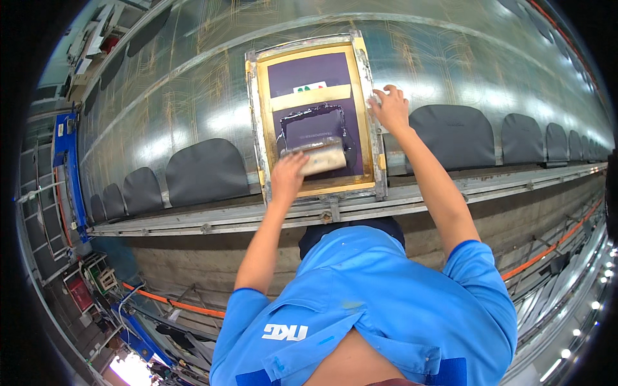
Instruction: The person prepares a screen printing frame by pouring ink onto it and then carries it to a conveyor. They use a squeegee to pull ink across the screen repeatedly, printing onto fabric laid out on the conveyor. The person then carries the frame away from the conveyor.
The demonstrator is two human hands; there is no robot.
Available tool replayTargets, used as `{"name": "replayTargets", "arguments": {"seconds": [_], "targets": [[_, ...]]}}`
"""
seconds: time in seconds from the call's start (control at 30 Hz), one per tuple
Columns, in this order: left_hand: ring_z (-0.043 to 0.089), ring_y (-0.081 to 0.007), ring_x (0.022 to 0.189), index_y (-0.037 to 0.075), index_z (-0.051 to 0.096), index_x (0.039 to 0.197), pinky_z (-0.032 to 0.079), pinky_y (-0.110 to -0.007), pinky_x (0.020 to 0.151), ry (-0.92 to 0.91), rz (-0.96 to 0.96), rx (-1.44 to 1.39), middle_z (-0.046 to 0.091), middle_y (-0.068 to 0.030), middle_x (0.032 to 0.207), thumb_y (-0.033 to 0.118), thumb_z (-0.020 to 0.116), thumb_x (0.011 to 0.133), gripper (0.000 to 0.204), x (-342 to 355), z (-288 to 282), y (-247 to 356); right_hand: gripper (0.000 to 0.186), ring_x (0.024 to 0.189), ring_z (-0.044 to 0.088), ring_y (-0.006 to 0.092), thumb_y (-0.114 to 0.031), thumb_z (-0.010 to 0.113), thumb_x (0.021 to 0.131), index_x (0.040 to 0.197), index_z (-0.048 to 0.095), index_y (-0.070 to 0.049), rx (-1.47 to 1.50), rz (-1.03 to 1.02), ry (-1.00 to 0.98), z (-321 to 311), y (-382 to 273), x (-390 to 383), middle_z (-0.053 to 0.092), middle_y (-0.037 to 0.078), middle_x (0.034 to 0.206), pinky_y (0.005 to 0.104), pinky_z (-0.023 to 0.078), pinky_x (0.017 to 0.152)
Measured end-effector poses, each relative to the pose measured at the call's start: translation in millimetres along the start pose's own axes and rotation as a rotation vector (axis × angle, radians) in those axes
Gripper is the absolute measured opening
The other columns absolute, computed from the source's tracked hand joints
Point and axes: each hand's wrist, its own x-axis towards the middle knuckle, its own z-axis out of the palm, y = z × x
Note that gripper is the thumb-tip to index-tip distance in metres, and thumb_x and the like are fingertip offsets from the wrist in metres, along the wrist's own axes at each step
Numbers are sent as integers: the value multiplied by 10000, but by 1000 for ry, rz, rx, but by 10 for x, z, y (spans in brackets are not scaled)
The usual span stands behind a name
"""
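Note:
A screen printing frame (378, 168) with a purple mesh lies on the long table in front of me. My left hand (289, 174) is closed on the left end of a squeegee (325, 158), a wide blade with a pale, worn handle, laid across the lower mesh. Dark wet ink (313, 110) runs in an uneven outline above and beside the squeegee. At the frame's right side, my right hand (390, 108) grips the edge with bent fingers. A strip of yellow tape (310, 98) crosses the mesh, below a small coloured label (310, 87).
Dark grey rounded fabric panels (207, 168) lie in a row along the table's near edge, on both sides of the frame. A metal rail (238, 217) runs along that edge, close to my body. Blue machine parts (65, 154) stand at the table's left end.

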Motion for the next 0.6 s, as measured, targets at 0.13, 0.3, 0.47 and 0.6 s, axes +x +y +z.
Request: {"name": "replayTargets", "arguments": {"seconds": [0.13, 0.3, 0.47, 0.6], "targets": [[675, -280, 1114, 175, 729, 1214, 532, -369, 980, -65, -40, -176, 715, -78, 1217, 13, 740, 726, 514, 909, -312, -108, 398, 1143, 606, 285, -380, 715, 882, 1183, 709, -120, 66, -309, -276, -391, -659, -32, 668, 108, 1235, 476, 483, 931], [684, -278, 1084, 163, 754, 1166, 544, -371, 949, 2, -42, -126, 725, -82, 1190, 16, 735, 723, 468, 1073, -114, -158, 494, 1100, 594, 246, -255, 800, 764, 1222, 690, -108, -80, -341, -296, 96, -824, -214, 653, 66, 1223, 432, 472, 913], [667, -268, 1138, 181, 763, 1132, 511, -401, 1010, 15, 82, -65, 719, -48, 1226, -16, 770, 646, 525, 440, 217, -45, 518, 1097, 570, 241, -173, 806, 698, 1197, 679, -109, 20, -330, -215, 139, -736, -1070, 639, 49, 1193, 412, 452, 897], [659, -270, 1149, 184, 752, 1151, 506, -408, 1020, -22, 36, -158, 711, -34, 1244, -28, 761, 658, 536, 504, 41, -79, 511, 1108, 571, 242, -170, 803, 706, 1198, 682, -115, 27, -330, -230, 63, -763, -937, 649, 42, 1212, 416, 454, 896]]}}
